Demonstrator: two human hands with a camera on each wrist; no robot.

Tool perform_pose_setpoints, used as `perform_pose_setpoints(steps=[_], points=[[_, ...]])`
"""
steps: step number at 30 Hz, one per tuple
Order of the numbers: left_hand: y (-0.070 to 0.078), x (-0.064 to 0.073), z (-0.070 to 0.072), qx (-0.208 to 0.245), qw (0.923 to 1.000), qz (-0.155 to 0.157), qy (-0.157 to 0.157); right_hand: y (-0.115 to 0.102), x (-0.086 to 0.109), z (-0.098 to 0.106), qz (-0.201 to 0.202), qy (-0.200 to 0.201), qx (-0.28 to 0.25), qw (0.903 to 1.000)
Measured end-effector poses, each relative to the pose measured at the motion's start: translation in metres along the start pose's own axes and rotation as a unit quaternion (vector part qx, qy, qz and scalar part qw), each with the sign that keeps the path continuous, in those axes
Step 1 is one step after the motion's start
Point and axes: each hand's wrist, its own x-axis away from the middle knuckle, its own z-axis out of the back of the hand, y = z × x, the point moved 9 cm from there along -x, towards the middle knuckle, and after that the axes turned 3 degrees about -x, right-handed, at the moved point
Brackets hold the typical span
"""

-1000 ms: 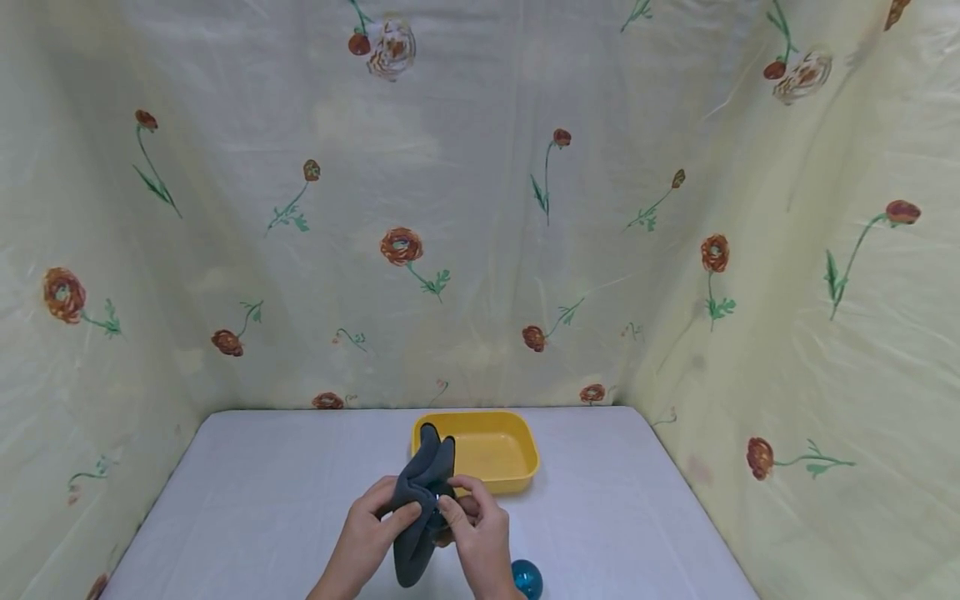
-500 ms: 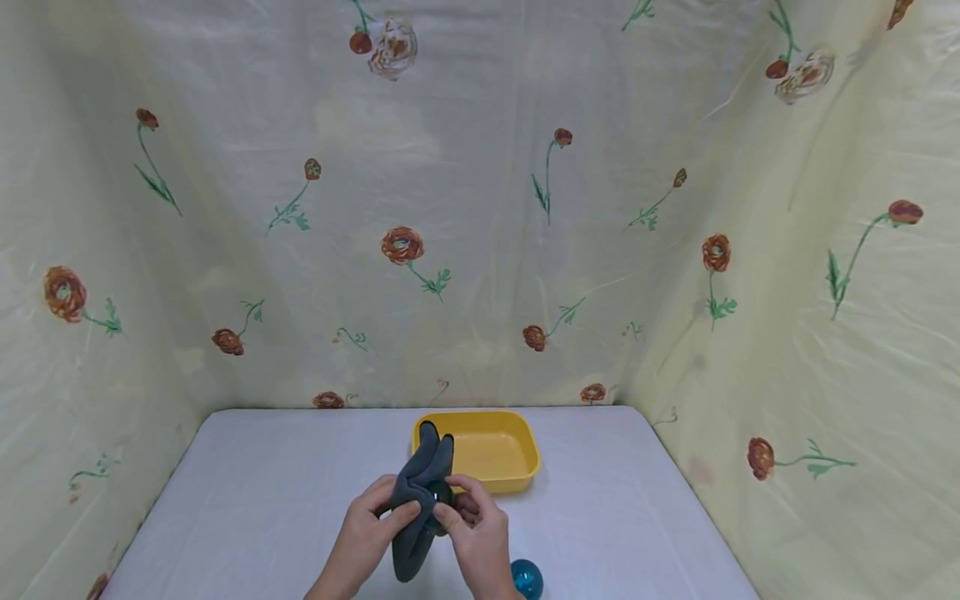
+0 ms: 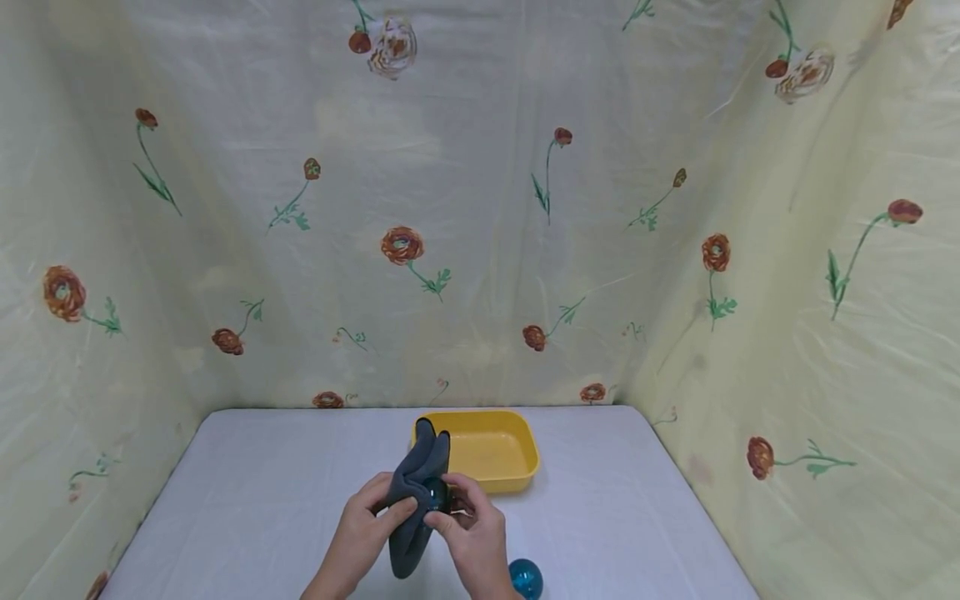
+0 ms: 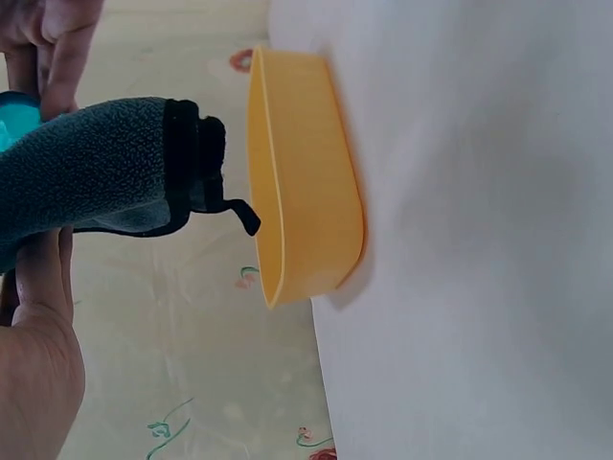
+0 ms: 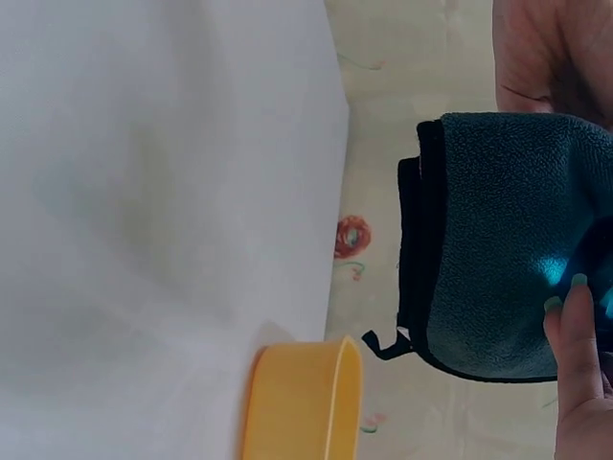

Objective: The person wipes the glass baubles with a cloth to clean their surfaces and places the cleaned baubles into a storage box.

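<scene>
My left hand [image 3: 365, 527] grips a folded dark grey microfiber cloth [image 3: 409, 537] with its thumb across the near side. The cloth stands tilted over the table, and a small black loop hangs from its edge in the left wrist view. With thumb and fingers, my right hand [image 3: 477, 537] pinches a glossy blue ball [image 3: 436, 495] against the cloth's fold. The same ball glints teal behind the cloth in the left wrist view. Near my right wrist, a second shiny blue ball [image 3: 527, 578] rests on the table.
A yellow rectangular tub [image 3: 517, 477] stands on the white table [image 3: 255, 500] just beyond my hands, partly overlapped by the cloth's top corners. A flower-printed curtain [image 3: 480, 208] surrounds the table at the back and sides.
The pinched ball shows more between cloth and fingers now, with the right thumb shifted slightly left and down along it. Both hands and cloth have drifted a little left. The second ball stays put.
</scene>
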Motion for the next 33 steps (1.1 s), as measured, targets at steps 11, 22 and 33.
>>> perform_pose_setpoints(steps=[11, 22, 33], points=[[-0.0041, 0.0002, 0.0016, -0.003, 1.0, 0.008, -0.002, -0.0031, -0.0002, -0.0089, 0.015, -0.031, 0.016, 0.9993], [-0.0069, 0.0009, -0.0032, 0.0, 0.9997, 0.009, -0.023, -0.0048, 0.0031, -0.0097, 0.031, -0.046, 0.045, 0.9975], [-0.0068, 0.0011, -0.005, -0.002, 0.9995, 0.015, -0.026, -0.0049, 0.003, -0.0091, 0.037, -0.037, 0.053, 0.9972]])
